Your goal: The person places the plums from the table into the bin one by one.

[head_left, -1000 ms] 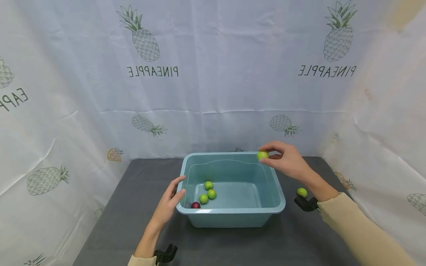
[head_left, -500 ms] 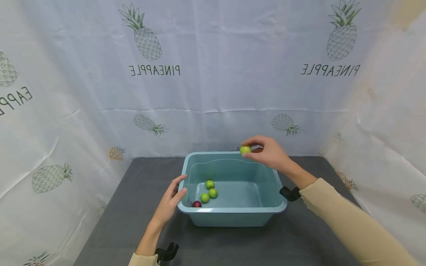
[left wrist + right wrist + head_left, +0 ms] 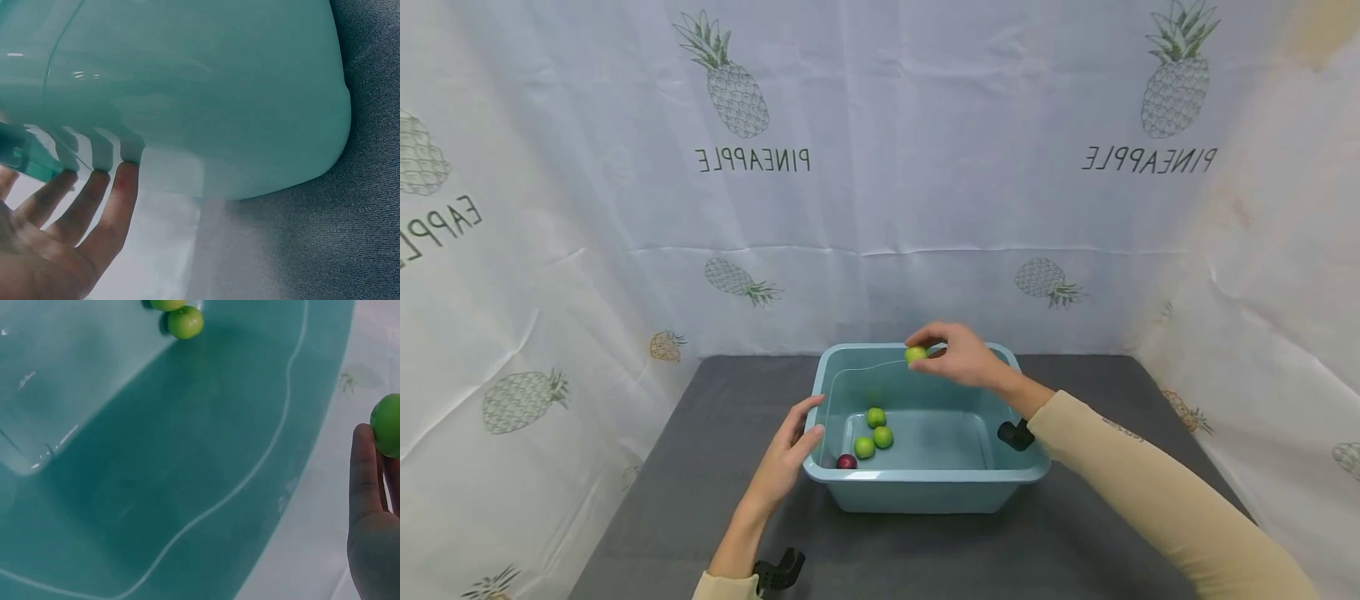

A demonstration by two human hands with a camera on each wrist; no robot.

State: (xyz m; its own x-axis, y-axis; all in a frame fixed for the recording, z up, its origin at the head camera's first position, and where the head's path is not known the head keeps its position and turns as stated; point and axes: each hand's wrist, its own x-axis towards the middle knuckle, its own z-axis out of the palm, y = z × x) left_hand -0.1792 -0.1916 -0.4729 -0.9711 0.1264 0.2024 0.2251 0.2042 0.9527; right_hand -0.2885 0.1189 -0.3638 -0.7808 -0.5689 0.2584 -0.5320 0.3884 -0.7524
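Observation:
A light blue-green plastic basin (image 3: 927,476) stands on the dark cloth. My left hand (image 3: 780,458) holds its left rim; in the left wrist view several fingertips (image 3: 127,169) press its outer wall. Over the basin's far side, my right hand (image 3: 964,358) pinches a small green apple (image 3: 916,354) between thumb and fingers. The same held apple (image 3: 389,425) shows at the right edge of the right wrist view. Inside the basin, toward its left, lie 3 green apples, one of them the far apple (image 3: 876,417), and a dark red round fruit (image 3: 846,462) in the near left corner.
Dark grey cloth (image 3: 700,433) covers the table under the basin. A white curtain printed with pineapples (image 3: 880,167) hangs behind and at both sides. My right forearm (image 3: 1142,475) crosses above the basin's right rim and the table.
My right hand has carried the green apple leftward from the basin's far right corner to above its far side. The left hand has stayed on the rim.

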